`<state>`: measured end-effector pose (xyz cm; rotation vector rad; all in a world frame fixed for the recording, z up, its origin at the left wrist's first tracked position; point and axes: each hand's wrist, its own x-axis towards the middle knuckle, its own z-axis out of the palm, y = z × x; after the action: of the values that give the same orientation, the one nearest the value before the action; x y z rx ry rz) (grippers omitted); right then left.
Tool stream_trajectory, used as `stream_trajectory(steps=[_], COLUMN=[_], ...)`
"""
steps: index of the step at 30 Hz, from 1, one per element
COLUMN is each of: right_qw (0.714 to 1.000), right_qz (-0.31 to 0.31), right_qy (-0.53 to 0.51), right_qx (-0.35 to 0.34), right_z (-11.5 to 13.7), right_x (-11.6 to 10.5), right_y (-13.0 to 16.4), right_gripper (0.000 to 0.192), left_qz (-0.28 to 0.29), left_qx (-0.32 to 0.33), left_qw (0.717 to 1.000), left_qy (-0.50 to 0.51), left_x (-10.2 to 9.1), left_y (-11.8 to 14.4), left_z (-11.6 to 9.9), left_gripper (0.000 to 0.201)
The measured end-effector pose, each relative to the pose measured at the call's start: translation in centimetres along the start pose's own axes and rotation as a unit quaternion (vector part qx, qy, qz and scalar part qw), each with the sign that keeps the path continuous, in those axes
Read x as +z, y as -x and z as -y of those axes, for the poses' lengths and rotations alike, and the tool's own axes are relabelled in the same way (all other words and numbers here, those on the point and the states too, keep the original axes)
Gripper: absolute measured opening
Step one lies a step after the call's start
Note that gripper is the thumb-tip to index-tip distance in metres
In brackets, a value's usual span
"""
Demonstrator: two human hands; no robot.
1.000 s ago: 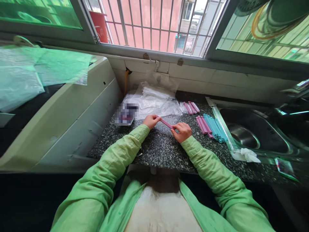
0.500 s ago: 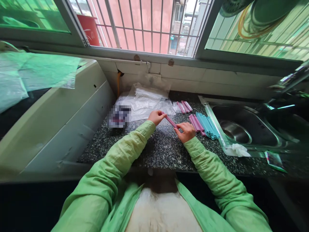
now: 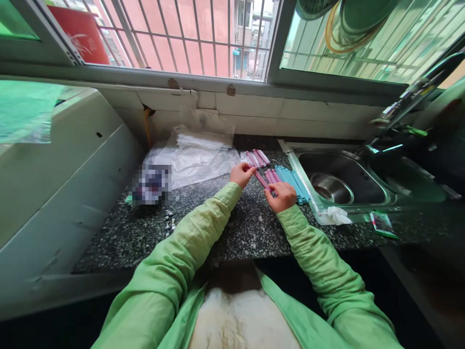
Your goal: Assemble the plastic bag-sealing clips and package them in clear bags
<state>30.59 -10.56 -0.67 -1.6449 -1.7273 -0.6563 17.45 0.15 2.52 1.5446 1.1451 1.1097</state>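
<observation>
A slim pink plastic strip (image 3: 261, 180), which looks like a bag sealing clip, slants between my hands above the counter. My left hand (image 3: 242, 175) pinches its far left end between thumb and fingertips. Around its near right end the fingers of my right hand (image 3: 282, 197) are closed. Right behind my right hand lie more pink clips (image 3: 271, 175), partly hidden, beside a row of teal clips (image 3: 291, 182). Farther back, several pink clips (image 3: 257, 157) lie on or in clear plastic.
Clear plastic bags (image 3: 198, 155) are spread by the wall. A pixelated item (image 3: 150, 185) and small shiny bits (image 3: 169, 220) lie left on the speckled counter (image 3: 240, 237). On the right are a steel sink (image 3: 366, 186), a crumpled white tissue (image 3: 338, 215) and a small packet (image 3: 384, 224).
My view has turned to the right, so the counter's things appear farther left. Both hands have shifted right over the counter, nearer the clip rows, still holding the pink clip.
</observation>
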Motion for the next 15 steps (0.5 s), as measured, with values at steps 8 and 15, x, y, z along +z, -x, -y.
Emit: stream_trajectory(steps=[8,15], right_qw=[0.996,0.991], right_qz=[0.031,0.048], right_qy=[0.045,0.066], right_qx=[0.064,0.103], right_z=[-1.8,-2.9], right_x=[-0.9,-0.8], right_y=[0.3,0.1], right_gripper=[0.016,0.02], left_qz=[0.023,0.042], left_qx=[-0.001,0.016], left_qw=[1.0,0.994], left_qy=[-0.02,-0.101], left_x=[4.1,6.5], left_y=[-0.8,-2.4], left_z=[-0.3,0.7], left_gripper=[0.012,0.016])
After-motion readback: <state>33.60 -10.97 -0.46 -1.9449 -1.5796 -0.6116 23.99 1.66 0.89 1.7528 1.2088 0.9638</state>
